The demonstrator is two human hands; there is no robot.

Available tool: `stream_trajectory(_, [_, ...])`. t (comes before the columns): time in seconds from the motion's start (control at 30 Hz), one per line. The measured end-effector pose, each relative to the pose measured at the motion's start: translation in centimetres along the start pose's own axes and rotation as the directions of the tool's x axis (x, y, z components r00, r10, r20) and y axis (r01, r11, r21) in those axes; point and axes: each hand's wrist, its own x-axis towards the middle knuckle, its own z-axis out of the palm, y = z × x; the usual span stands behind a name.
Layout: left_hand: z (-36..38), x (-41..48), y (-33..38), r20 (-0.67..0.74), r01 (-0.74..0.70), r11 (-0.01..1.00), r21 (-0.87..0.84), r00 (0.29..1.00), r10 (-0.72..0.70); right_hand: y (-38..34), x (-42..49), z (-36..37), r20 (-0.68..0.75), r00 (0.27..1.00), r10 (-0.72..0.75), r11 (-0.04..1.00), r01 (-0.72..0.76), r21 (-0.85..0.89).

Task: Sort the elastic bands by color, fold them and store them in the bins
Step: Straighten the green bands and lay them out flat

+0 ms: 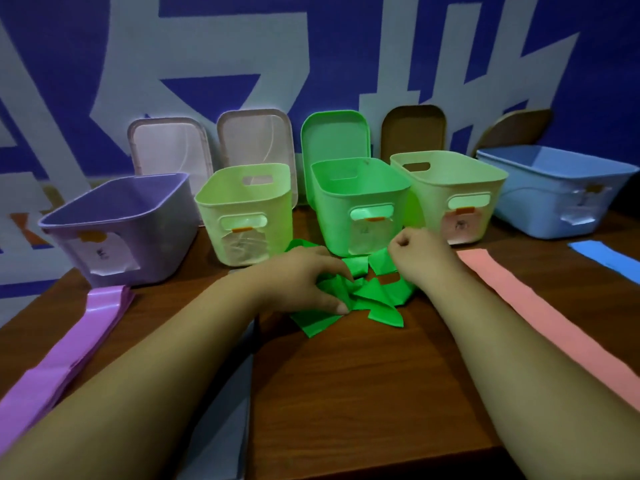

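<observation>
Gripping the crumpled green bands (349, 299) on the table (346, 393) before the green bin (360, 202), the left hand (304, 278) pins them; the right hand (415, 251), seemingly pinching 1 end, could let folds spring open.

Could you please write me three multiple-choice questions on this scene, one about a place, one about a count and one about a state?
1. Where does the green band lie?
A. inside the purple bin
B. on the table before the green bin
C. on a lid

2. How many bins stand in the row?
A. three
B. four
C. five

3. How is the pink band?
A. laid out flat
B. rolled up
C. knotted

Answers:
1 B: it sits crumpled on the table under the left hand, in front of the green bin.
2 C: five open bins show.
3 A: the pink band stretches straight.
</observation>
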Motion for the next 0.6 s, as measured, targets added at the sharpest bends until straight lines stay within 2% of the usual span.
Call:
stream_trajectory(0.07, [0.2, 0.4, -0.6, -0.086, -0.004, 0.999, -0.035, 0.996, 0.001, -0.2, 0.0, 0.0, 0.084, 0.996, 0.034, 0.987, -0.020, -0.157])
stream_trajectory(0.13, [0.1, 0.6, -1.0, -0.180, 0.018, 0.998, -0.061, 0.983, -0.029, -0.6, -0.2, -0.3, 0.129, 0.990, 0.053, 0.971, -0.021, -0.238])
stream_trajectory(0.3, [0.1, 0.4, -1.8, -0.419, 0.092, 0.986, -0.140, 0.897, -0.143, -1.4, -1.4, -1.2, 0.145, 0.988, 0.052, 0.982, -0.024, -0.186])
stream_trajectory(0.43, [-0.2, 0.1, -2.4, -0.587, 0.200, 0.970, -0.140, 0.772, -0.244, -1.3, -2.2, -1.1, 0.170, 0.984, 0.042, 0.986, -0.013, -0.169])
stream_trajectory(0.53, [0.0, 0.0, -2.8, -0.639, 0.247, 0.952, -0.183, 0.706, -0.306, -1.1, -2.5, -0.6, 0.200, 0.979, 0.041, 0.975, 0.005, -0.222])
stream_trajectory(0.6, [0.1, -0.3, -3.2, -0.662, 0.245, 0.959, -0.144, 0.696, -0.277, -1.0, -2.5, -0.3, 0.187, 0.982, 0.034, 0.974, 0.009, -0.226])
